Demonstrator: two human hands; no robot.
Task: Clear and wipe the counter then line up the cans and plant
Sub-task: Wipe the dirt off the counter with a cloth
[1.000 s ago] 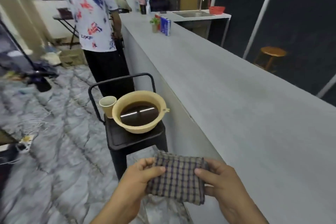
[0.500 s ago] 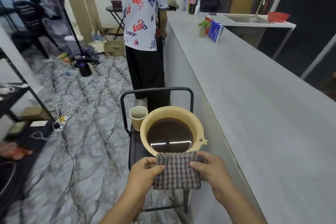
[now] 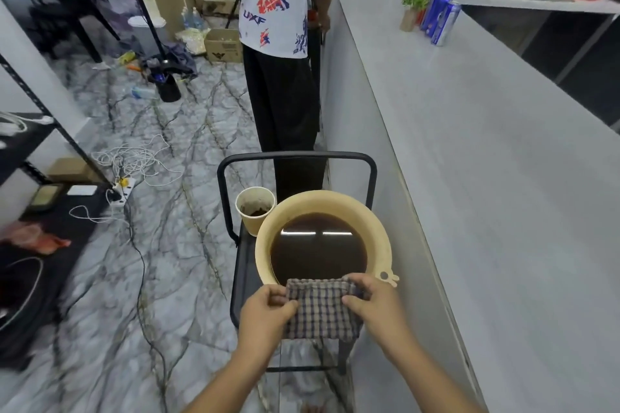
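We see the left hand (image 3: 265, 315) and right hand (image 3: 379, 307) pinching a folded checked cloth (image 3: 322, 310) by its sides, over the near rim of a basin (image 3: 379, 228) of dark liquid. Far along the counter (image 3: 486, 178), cans (image 3: 439, 15) stand beside what looks like a small potted plant (image 3: 413, 8).

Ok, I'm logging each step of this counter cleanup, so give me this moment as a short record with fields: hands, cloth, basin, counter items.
hands: left hand and right hand each pinch one side of the cloth
cloth: checked cloth, folded, held at the near rim of the basin
basin: beige basin of dark liquid on a black stool, with a paper cup beside it
counter items: cans and small plant grouped at the far end of the grey counter
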